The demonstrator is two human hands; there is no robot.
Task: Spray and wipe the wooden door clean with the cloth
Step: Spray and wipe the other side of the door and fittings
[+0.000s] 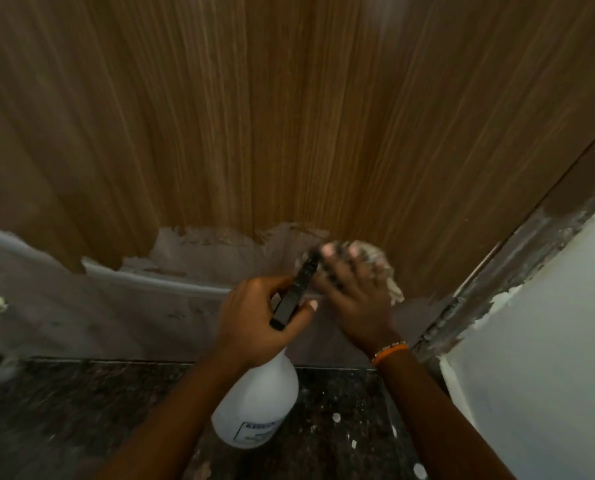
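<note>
The right hand is pressing the cloth flat-fingered against the wooden door directly ahead, while the left hand, just beside it, is gripping the spray bottle, nozzle aiming doorward.

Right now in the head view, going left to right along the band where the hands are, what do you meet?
Peeled grey lower part of the door → left hand gripping the spray bottle → right hand pressing the cloth to the wooden door → door frame → white wall.

Spray bottle left of cloth on door.
</note>
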